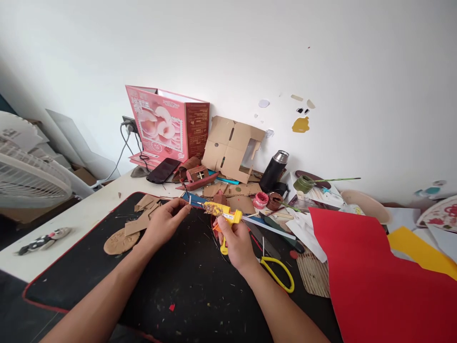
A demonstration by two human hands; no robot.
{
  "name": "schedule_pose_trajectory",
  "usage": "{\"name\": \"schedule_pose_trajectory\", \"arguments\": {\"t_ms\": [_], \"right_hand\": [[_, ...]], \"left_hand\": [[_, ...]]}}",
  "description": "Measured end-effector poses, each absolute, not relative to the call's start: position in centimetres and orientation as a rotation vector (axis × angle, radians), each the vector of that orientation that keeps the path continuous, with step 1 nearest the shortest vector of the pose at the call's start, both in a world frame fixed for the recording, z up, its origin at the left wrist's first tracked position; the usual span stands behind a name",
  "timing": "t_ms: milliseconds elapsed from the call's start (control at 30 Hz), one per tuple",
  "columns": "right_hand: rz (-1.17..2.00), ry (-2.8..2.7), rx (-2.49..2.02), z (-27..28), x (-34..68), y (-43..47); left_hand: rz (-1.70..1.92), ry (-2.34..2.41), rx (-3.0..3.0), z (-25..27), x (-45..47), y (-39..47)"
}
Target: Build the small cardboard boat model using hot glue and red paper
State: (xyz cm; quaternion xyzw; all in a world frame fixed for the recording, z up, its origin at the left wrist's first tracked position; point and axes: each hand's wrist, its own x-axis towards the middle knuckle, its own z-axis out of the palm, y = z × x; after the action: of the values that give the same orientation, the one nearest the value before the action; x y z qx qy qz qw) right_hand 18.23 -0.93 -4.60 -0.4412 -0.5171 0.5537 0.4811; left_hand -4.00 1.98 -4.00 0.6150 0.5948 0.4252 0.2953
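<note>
My right hand [235, 240] is wrapped around the handle of a yellow hot glue gun [232, 216]. Its nozzle points left, and a long translucent glue stick [269, 226] sticks out of the back. Just left of the nozzle, my left hand [167, 220] pinches a small white strip [190, 200] between thumb and fingertips. What the strip is made of is too small to tell. Behind the hands stands a small reddish-brown model boat [198, 177]. Cut cardboard pieces [143, 216] and a tan oval disc [121, 241] lie beside my left wrist.
Yellow-handled scissors [280, 276] lie by my right forearm on the black mat [178, 295]. Red sheet [378, 276] covers the right side. Farther back are paint jars [260, 200], a black flask [274, 171], a phone [163, 170] and a pink box [164, 124]. A fan [32, 166] stands left.
</note>
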Motion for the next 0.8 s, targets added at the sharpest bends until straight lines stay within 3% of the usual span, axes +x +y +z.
{"name": "schedule_pose_trajectory", "arguments": {"t_ms": [800], "right_hand": [[1.163, -1.47, -1.147, -5.66, 18.15, -1.45]], "left_hand": [[1.008, 1.496, 1.748, -4.0, -3.56, 1.51]]}}
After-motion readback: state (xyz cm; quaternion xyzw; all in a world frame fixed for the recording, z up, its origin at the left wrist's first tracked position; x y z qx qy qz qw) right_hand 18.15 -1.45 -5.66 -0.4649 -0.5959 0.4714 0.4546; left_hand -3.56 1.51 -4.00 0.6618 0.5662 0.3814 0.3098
